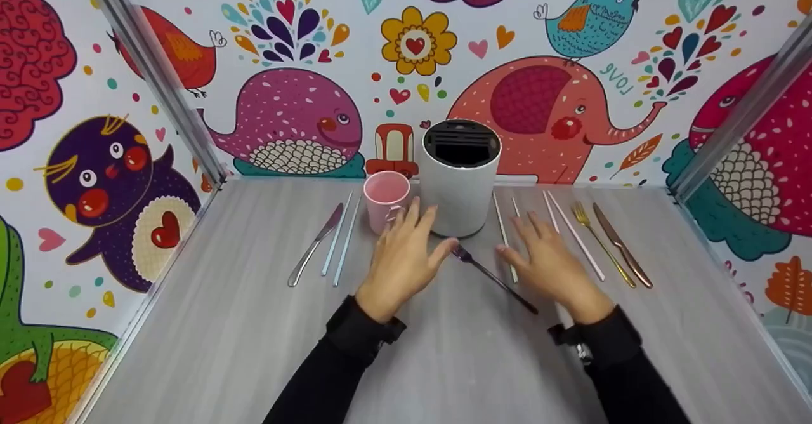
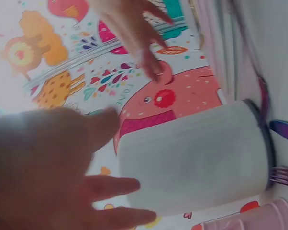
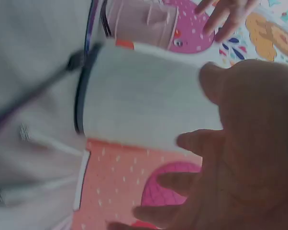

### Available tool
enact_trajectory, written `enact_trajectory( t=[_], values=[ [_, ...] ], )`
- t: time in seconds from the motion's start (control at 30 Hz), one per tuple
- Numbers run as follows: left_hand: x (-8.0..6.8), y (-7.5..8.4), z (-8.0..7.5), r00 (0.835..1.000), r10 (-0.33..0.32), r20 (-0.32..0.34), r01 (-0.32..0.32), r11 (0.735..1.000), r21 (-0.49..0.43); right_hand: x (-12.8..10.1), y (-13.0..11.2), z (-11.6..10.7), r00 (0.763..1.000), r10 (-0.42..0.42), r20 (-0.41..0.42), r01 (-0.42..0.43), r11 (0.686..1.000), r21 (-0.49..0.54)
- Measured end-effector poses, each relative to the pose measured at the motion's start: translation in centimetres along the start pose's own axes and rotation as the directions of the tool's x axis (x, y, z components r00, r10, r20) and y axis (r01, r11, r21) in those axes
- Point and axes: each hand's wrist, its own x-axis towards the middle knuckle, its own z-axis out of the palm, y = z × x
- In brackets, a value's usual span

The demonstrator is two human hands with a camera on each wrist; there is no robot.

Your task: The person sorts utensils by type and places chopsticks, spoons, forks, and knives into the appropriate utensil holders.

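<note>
My left hand (image 1: 403, 259) hovers with spread fingers in front of a pink mug (image 1: 380, 211) and a white cylindrical holder (image 1: 457, 202). The holder stands upright, its black slotted top facing up. On the other side, my right hand (image 1: 549, 262) is also spread, over several pale chopsticks (image 1: 501, 224) and holding nothing. Between the hands a dark purple fork (image 1: 498, 281) lies slanted on the table, tines toward the holder. The holder's white side (image 2: 196, 158) fills the middle of the left wrist view. Blurred sticks appear beside the holder (image 3: 139, 96) in the right wrist view.
Left of the mug lie two light blue chopsticks (image 1: 346, 246) and a silver knife (image 1: 315, 245). Pink chopsticks (image 1: 580, 240), a gold fork (image 1: 602, 243) and a copper knife (image 1: 622, 244) lie at the right. Cartoon-printed walls (image 1: 406, 94) enclose the grey table (image 1: 209, 322).
</note>
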Motion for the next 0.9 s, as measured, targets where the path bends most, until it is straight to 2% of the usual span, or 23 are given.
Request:
enact_trajectory(
  t=[0.13, 0.2, 0.3, 0.43, 0.5, 0.67, 0.73, 0.9],
  values=[
    [1.5, 0.2, -0.7, 0.994, -0.028, -0.104, 0.011, 0.987, -0.161, 2.3, 2.0, -3.0, 1.0, 0.002, -0.02, -0.002, 1.0, 0.0],
    [2.5, 0.5, -0.9, 0.99, -0.069, -0.12, 0.04, 0.971, -0.235, 3.7, 2.9, -4.1, 1.0, 0.018, -0.023, -0.018, 0.999, -0.027],
    [4.0, 1.1, -0.8, 0.983, -0.149, -0.104, 0.11, 0.942, -0.316, 5.7, 3.9, -4.6, 0.999, 0.046, 0.011, -0.044, 0.994, -0.1],
    [5.4, 1.6, -0.4, 0.966, -0.241, -0.095, 0.193, 0.914, -0.358, 7.7, 4.9, -3.4, 0.989, 0.089, 0.115, -0.074, 0.988, -0.132],
    [5.9, 1.5, 0.0, 0.956, -0.276, -0.098, 0.225, 0.906, -0.358, 8.5, 5.3, -2.3, 0.977, 0.119, 0.174, -0.095, 0.985, -0.143],
    [6.8, 1.0, 1.7, 0.946, -0.311, -0.092, 0.259, 0.895, -0.364, 9.3, 6.2, -0.2, 0.943, 0.194, 0.269, -0.164, 0.978, -0.132],
    [7.2, 1.0, 2.4, 0.945, -0.313, -0.1, 0.255, 0.889, -0.38, 9.3, 6.7, 0.4, 0.939, 0.207, 0.275, -0.182, 0.976, -0.116],
    [8.5, 1.0, 4.5, 0.944, -0.302, -0.135, 0.224, 0.883, -0.412, 9.5, 7.6, 1.2, 0.946, 0.213, 0.245, -0.196, 0.976, -0.092]
  ],
)
